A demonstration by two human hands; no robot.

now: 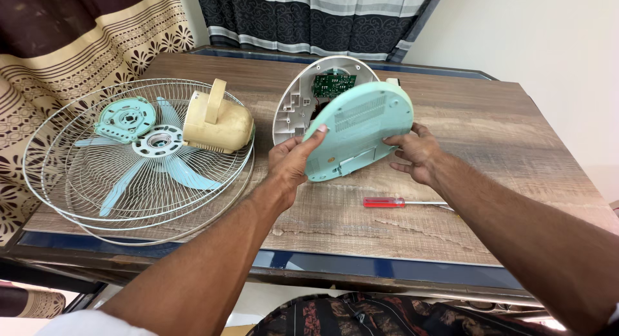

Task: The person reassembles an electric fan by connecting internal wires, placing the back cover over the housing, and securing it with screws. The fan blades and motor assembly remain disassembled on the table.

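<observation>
Wooden counter [503,136] under me: my left grip [288,162] and right grip [418,154] hold the mint cover [361,126] tilted above it, against the open white base [293,104]; red screwdriver [387,202] just below.

Bare forearms, a white sleeve edge at the left arm, dark floral-patterned clothing below.

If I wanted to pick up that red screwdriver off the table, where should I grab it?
Probably by the red handle of the screwdriver, coming straight down from above. It lies flat on the table, handle pointing left, and the handle is thicker than the thin metal shaft.
</observation>
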